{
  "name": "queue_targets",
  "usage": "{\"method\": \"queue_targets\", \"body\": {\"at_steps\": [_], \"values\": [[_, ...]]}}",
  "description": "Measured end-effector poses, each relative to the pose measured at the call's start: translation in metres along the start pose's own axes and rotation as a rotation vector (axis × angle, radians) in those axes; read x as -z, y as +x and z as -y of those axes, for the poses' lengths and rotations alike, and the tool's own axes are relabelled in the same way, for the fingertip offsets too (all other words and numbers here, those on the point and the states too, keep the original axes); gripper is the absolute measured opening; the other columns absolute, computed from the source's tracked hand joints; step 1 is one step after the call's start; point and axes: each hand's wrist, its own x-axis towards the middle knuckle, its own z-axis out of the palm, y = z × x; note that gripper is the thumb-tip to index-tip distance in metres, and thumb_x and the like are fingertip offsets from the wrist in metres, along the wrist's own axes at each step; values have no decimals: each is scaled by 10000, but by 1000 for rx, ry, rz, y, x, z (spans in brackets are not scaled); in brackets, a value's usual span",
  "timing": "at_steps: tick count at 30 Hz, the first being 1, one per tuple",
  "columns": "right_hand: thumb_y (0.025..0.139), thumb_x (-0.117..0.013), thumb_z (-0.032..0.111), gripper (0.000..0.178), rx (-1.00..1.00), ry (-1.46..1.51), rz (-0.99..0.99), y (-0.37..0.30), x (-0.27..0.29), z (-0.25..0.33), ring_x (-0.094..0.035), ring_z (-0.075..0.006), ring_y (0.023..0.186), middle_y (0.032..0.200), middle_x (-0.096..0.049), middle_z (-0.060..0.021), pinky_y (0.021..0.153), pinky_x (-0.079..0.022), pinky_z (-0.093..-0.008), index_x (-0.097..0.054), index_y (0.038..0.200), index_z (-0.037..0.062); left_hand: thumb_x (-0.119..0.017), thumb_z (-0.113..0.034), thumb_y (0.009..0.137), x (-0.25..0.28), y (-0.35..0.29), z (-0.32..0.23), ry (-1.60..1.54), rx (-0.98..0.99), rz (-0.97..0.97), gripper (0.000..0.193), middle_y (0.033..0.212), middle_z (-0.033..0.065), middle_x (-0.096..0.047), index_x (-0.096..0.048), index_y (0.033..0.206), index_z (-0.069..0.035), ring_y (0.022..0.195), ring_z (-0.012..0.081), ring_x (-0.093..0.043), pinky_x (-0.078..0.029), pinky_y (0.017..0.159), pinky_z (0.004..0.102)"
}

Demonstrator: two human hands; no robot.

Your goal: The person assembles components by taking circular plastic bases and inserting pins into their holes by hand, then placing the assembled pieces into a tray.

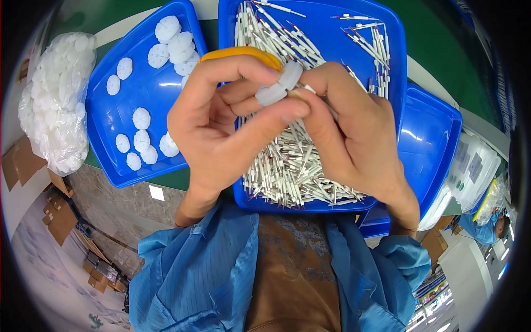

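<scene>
The left hand (213, 124) has its thumb and fingers curled around a white plastic piece (271, 95), pinching near its edge. The piece has a deep notch, and it is up in the air over the middle blue tray. The right hand (357, 124) is just beside it, with thumb and first finger squeezed together on a thin stick (310, 88). The thumbs almost meet. The fingers hide the spot between piece and stick, so I can't tell if they touch. A yellow strip (241, 52) lies along the left hand's first finger.

The white piece looks light and a bit stiff, smooth enough to slip if pinched too softly. I think its rim is the best place to hold it, with the middle left free. The stick looks very light and thin, and it might bend or snap if pushed sideways. It is likely best to pinch it close to the end that is being used.

Under the hands is the middle blue tray (399, 50), with a big heap of sticks (293, 177). The left blue tray (105, 113) has round white discs (141, 118). Past that sits a clear bag (58, 102) stuffed with white pieces. Another blue tray (426, 138) is on the right.
</scene>
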Motion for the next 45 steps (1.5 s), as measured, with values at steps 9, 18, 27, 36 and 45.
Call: {"method": "queue_targets", "body": {"at_steps": [9,18,27,36,45], "values": [[872,-629,10,140,232,-125,-70,-7,-9,9,-592,-191,557,751,-623,-107,499,-463,-264,-582,996,-36,-681,-58,820,6,1,-12,-76,-94,37,267,957,170,-607,-549,1031,35,881,235,-646,-525,824,366],[807,-701,44,265,613,-129,-156,2,-7,-19,-531,-223,580,807,-595,-149,508,-431,-308,-582,1013,-73,-843,-158,714,11,3,-18,182,-281,134,490,949,192,-641,-548,1073,-2,893,341,-680,-528,873,557],[935,-575,118,165,-265,318,101,2,7,4,-478,-77,625,756,-584,-83,510,-327,-233,-637,953,-35,-863,-47,617,17,8,-7,517,-410,218,350,974,175,-580,-626,871,2,916,339,-667,-554,874,458],[802,-639,70,93,130,-681,-129,37,-2,-51,-603,-325,848,852,-585,-151,774,-508,-396,-613,850,-5,-636,-110,862,5,8,-8,-84,-18,52,263,937,113,-545,-518,1056,22,885,232,-640,-498,938,535],[803,-664,67,105,99,-459,-30,28,23,-38,-619,-289,768,839,-603,-138,660,-500,-374,-640,896,22,-528,-148,937,22,8,-4,-120,7,86,257,1053,196,-585,-472,1108,37,1129,492,-553,-515,959,380]]}}
